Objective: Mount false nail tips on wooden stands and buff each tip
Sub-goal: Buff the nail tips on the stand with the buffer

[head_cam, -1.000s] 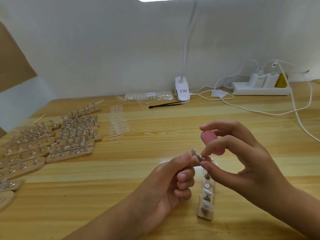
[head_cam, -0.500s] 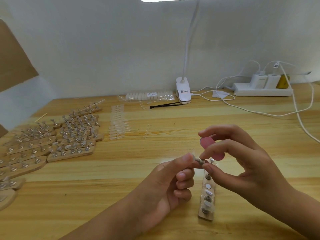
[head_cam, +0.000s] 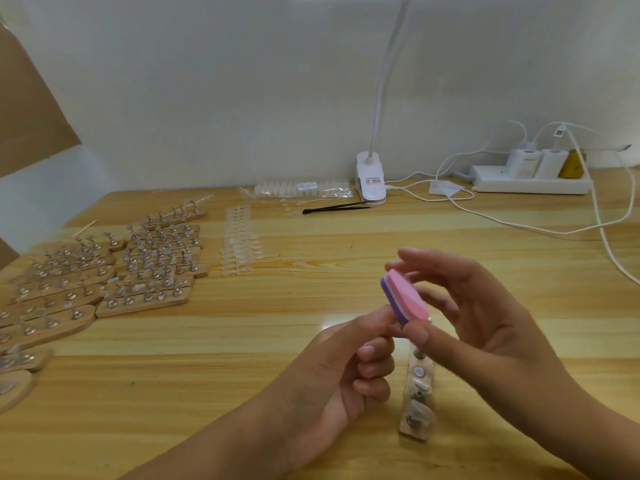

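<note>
Nail tip sat hidden behind the pink-and-purple buffer block (head_cam: 408,297), pinched at the left hand's (head_cam: 346,372) fingertips above the wooden stand (head_cam: 415,407) on the tabletop (head_cam: 242,341). The right hand (head_cam: 491,320), clamped on the block, had just swung it forward: buffing was probably starting.

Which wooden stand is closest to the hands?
The single narrow wooden stand lying just below the right hand; the other stands sit bunched together far off on the left.
</note>
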Available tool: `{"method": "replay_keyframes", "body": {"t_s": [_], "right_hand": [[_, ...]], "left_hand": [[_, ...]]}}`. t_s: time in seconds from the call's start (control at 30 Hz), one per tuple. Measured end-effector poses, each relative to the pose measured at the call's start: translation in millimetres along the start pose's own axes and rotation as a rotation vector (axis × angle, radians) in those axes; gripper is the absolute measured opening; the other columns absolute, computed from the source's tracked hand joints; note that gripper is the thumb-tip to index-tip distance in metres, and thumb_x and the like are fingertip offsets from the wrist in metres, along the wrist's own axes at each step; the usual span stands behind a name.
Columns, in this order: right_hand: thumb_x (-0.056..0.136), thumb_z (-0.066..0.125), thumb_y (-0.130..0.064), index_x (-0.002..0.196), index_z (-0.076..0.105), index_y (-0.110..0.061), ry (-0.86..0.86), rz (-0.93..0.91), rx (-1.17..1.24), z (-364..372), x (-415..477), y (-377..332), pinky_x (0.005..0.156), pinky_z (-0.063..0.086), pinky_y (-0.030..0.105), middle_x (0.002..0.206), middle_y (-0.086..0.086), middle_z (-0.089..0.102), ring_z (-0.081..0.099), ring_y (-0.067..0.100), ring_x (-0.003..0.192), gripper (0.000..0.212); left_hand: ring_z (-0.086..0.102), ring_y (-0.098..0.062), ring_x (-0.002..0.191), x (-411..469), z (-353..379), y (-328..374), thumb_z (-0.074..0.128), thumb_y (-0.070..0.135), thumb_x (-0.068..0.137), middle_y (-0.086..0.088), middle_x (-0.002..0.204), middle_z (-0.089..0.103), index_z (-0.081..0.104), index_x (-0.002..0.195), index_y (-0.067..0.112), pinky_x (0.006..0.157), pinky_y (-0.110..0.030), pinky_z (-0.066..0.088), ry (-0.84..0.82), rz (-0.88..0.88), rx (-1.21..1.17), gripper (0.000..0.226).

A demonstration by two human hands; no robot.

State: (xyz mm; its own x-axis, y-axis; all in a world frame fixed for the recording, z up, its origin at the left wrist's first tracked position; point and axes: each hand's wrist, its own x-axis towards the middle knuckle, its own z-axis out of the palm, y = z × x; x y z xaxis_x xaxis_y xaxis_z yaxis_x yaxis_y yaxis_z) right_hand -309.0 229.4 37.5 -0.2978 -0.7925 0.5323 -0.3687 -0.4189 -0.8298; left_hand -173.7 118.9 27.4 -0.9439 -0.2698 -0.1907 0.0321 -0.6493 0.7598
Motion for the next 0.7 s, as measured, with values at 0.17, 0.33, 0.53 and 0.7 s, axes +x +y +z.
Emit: {"method": "replay_keyframes", "body": {"t_s": [0.17,0.33,0.53,0.7], "right_hand": [[0.082,0.069,-0.043,0.126,0.059,-0.036,-0.006,-0.061,-0.256,-3.0,-2.0,0.6,0.096,0.045,0.027,0.116,-0.008,0.059,0.056,0.022,0.113,0.045],[0.079,0.073,-0.049,0.109,0.056,-0.034,0.039,-0.127,-0.239,-0.8,0.1,1.6,0.086,0.049,0.037,0.105,-0.006,0.056,0.059,0.024,0.097,0.038],[0.08,0.072,-0.027,0.109,0.058,-0.025,-0.014,-0.21,-0.306,-4.6,-0.5,3.9,0.088,0.05,0.035,0.115,-0.005,0.056,0.06,0.026,0.108,0.032],[0.08,0.072,-0.025,0.111,0.054,-0.025,-0.031,-0.313,-0.459,-4.9,-0.2,2.9,0.089,0.046,0.022,0.112,-0.002,0.054,0.058,0.016,0.108,0.036]], "left_hand": [[0.032,-0.005,0.053,-1.2,2.4,-1.5,0.09,0.039,0.059,0.008,0.063,0.036,0.074,0.074,0.016,0.047,-0.015,0.023,0.002,0.005,0.019,0.032],[0.03,-0.005,0.052,-1.7,6.7,-2.6,0.081,0.035,0.069,0.007,0.064,0.032,0.072,0.067,0.019,0.047,-0.014,0.024,0.02,-0.026,-0.041,0.019],[0.028,-0.005,0.055,-2.2,6.5,0.3,0.09,0.036,0.059,0.006,0.061,0.033,0.071,0.066,0.016,0.045,-0.014,0.026,0.067,-0.021,-0.091,0.028],[0.031,-0.005,0.051,-2.4,6.7,-0.7,0.085,0.033,0.063,0.005,0.06,0.035,0.063,0.082,0.013,0.046,-0.015,0.026,0.098,-0.034,-0.1,0.035]]}}
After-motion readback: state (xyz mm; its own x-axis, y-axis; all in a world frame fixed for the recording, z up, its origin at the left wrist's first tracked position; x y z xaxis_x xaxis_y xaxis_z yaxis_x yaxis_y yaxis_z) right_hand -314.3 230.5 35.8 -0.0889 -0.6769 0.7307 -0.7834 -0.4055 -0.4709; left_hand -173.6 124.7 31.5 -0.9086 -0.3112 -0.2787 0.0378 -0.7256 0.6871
